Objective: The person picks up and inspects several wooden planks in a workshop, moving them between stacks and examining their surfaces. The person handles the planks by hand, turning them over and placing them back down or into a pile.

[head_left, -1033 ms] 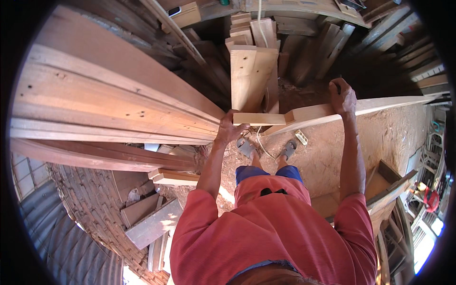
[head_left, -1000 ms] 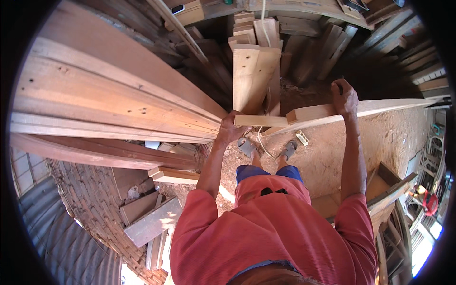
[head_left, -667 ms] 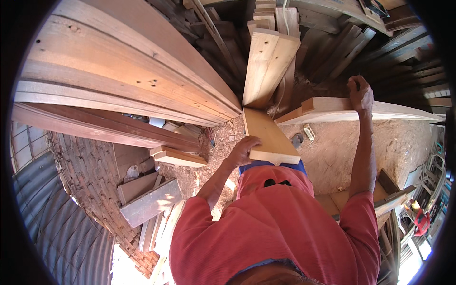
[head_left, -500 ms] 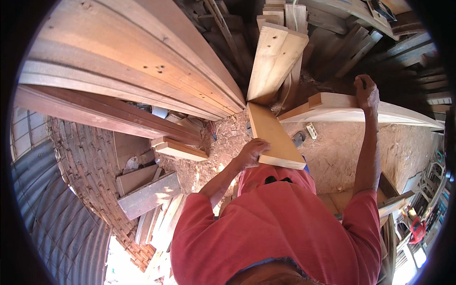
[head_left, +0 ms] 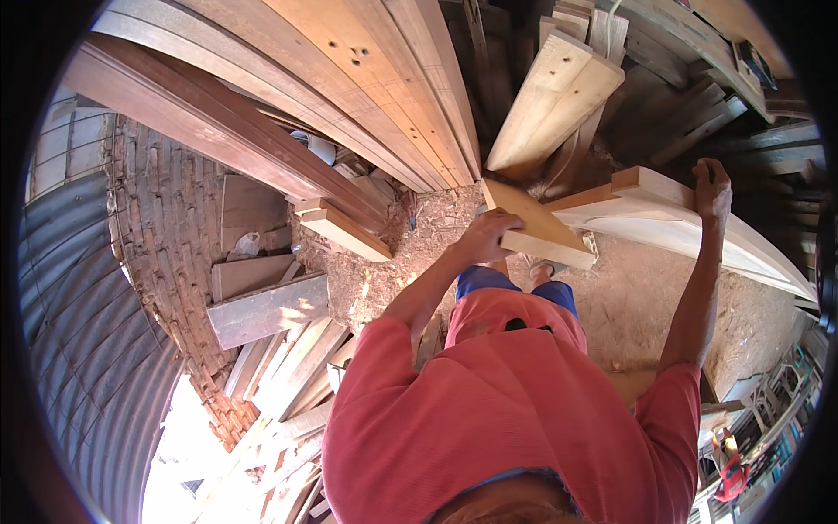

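Note:
My left hand (head_left: 489,236) is closed on the near left edge of a short, thick wooden board (head_left: 539,220) in front of my legs. The board slopes away from me, and its far end is close to the foot of the stacked planks. Out to the right, my right hand (head_left: 712,185) has its fingers curled in at the upper edge of a long pale board (head_left: 659,199). What those fingers hold, if anything, is hidden.
Tall planks (head_left: 349,65) lean at the upper left, beside a reddish beam (head_left: 218,122). Another pale plank (head_left: 556,100) leans beyond my left hand. Wood offcuts (head_left: 288,306) and a brick wall (head_left: 153,218) are to the left. Shavings cover the dirt floor (head_left: 628,306).
The short board and my left hand have moved away from my body, so my legs now show. My right hand stays by the long board. The view has shifted, moving the planks across the picture.

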`<state>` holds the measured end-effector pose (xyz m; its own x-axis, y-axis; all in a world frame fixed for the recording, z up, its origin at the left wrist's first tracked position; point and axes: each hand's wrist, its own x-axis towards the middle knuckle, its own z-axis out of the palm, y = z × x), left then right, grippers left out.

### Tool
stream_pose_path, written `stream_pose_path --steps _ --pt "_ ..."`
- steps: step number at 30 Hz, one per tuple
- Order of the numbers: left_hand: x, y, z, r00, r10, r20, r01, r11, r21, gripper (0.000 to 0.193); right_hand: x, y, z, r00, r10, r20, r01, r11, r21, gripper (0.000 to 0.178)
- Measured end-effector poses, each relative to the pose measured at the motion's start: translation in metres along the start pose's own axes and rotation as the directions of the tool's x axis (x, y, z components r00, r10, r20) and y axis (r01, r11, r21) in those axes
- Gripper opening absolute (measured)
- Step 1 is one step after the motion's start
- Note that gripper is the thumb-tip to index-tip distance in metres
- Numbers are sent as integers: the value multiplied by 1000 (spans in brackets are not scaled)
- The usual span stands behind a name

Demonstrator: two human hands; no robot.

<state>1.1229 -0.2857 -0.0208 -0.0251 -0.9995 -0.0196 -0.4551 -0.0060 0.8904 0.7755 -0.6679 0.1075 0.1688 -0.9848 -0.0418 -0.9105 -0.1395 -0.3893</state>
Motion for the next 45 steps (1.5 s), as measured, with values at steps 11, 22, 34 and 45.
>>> stream_pose_path --steps 11,22,34,45 --pt "-90 -25 8 908 -230 -351 127 948 -293 63 5 7 2 1000 2 9 -1 996 -91 34" --pt "-22 -14 24 975 -127 180 148 983 -108 67 -5 -15 -6 995 92 43 -90 994 -55 32" --pt "-14 4 47 986 -77 -151 55 989 -140 66 -11 -20 -8 997 83 10 -82 996 -30 32" --pt "11 3 12 998 64 -11 -64 998 25 49 -15 -35 -10 997 39 -62 -45 995 -93 30"
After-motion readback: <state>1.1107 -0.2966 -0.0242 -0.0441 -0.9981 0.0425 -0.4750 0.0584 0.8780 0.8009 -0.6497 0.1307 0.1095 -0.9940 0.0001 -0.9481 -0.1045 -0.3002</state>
